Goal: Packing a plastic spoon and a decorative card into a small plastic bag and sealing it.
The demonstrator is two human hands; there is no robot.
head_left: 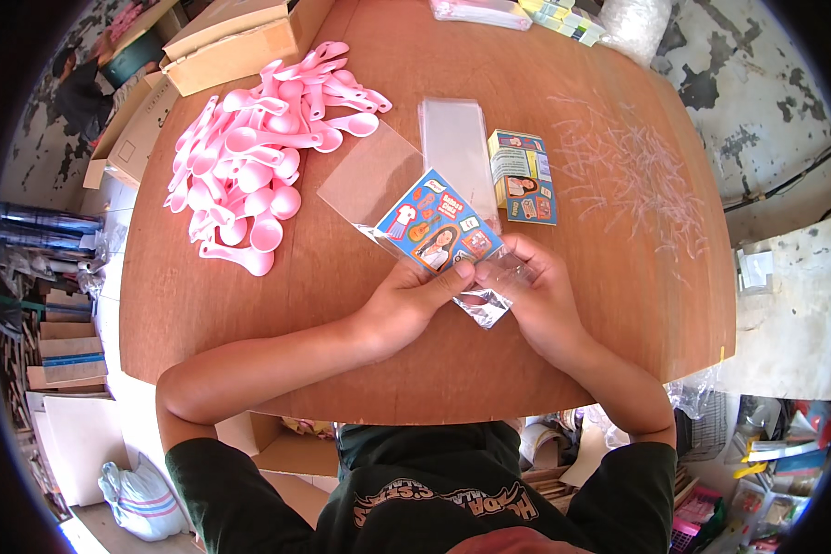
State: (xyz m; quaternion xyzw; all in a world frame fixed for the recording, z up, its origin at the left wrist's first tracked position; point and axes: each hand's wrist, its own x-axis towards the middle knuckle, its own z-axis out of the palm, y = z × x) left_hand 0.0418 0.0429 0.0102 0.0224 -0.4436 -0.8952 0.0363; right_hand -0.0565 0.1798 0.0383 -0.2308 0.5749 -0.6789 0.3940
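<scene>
Both my hands hold a clear plastic bag with a blue printed card at it, over the table's near middle. My left hand grips the card's lower edge, thumb on top. My right hand pinches the bag's crinkled end beside the card's lower right corner. Whether the card lies wholly inside the bag I cannot tell. Just beyond lies a stack of flat clear bags. Right of it sits a stack of similar printed cards. A heap of pink plastic spoons covers the table's left part.
Thin clear plastic strips are scattered on the right of the brown table. A cardboard box stands at the far left. Along the far edge are a pack of plastic bags, card bundles and a translucent roll.
</scene>
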